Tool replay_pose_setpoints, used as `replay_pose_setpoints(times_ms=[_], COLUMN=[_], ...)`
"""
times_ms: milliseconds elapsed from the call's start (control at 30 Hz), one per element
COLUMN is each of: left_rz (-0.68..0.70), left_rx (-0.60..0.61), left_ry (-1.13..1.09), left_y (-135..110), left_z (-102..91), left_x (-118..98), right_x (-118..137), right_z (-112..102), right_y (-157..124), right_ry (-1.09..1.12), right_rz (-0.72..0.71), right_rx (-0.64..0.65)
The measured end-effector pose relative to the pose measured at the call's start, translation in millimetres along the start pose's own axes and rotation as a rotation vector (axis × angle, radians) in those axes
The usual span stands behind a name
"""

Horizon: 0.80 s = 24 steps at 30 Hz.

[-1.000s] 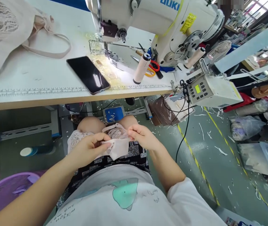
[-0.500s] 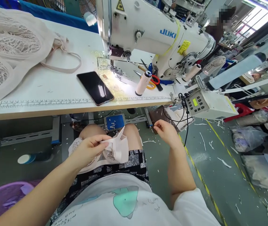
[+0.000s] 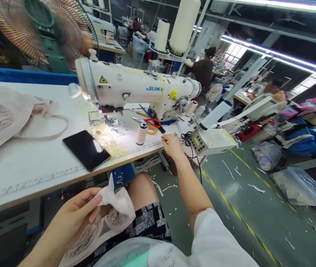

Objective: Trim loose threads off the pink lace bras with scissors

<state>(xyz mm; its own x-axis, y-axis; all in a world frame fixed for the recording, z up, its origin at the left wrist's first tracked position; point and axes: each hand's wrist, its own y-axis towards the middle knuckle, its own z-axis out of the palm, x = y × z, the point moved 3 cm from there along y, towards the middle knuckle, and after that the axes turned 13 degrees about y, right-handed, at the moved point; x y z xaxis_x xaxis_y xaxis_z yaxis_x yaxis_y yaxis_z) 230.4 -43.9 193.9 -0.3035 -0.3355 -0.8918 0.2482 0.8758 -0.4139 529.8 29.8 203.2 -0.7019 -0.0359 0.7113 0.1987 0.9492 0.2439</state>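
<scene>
My left hand [image 3: 76, 215] is closed on a pale pink fabric piece [image 3: 116, 209] with lace, held over my lap. My right hand [image 3: 172, 145] reaches up to the front edge of the sewing table [image 3: 35, 167], its fingers curled at the edge near a thread spool [image 3: 141, 134]; I cannot make out anything in them. Behind the spool lie orange-and-red-handled scissors [image 3: 152, 125]. The white sewing machine [image 3: 135, 89] stands on the table.
A black phone [image 3: 86, 149] lies on the table near the front edge. A pile of pink lace fabric [image 3: 2, 118] covers the left. A control box [image 3: 208, 141] hangs at the table's right end. Scraps litter the floor. Other people work at far tables.
My right hand let go of the fabric and rose from my lap to the table's front edge. My head lifted, bringing the room into view. The left hand kept hold of the fabric.
</scene>
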Motion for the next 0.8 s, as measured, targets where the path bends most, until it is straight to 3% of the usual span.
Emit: replay_pose_setpoints(times_ms=[133,367,600,800], left_rz=[0.0,-0.159,-0.18,-0.155], left_rx=[-0.036,0.012,0.093,0.08], left_ry=[0.063,-0.029,-0.095,-0.126], left_y=[12.0,22.7,31.8,30.0], left_z=[-5.8,-4.8,-2.4,-8.8], left_x=[-3.8,9.3,25.8,28.2], right_x=[6.8,8.3,41.8,55.3], right_z=[-4.9,1.7,13.4,27.5], right_y=[26.0,27.0,28.1,31.1], right_ry=[0.024,0.113,0.294,0.214], right_rz=[-0.033,-0.04,-0.22,-0.241], right_rx=[0.034,0.02,-0.155,-0.236])
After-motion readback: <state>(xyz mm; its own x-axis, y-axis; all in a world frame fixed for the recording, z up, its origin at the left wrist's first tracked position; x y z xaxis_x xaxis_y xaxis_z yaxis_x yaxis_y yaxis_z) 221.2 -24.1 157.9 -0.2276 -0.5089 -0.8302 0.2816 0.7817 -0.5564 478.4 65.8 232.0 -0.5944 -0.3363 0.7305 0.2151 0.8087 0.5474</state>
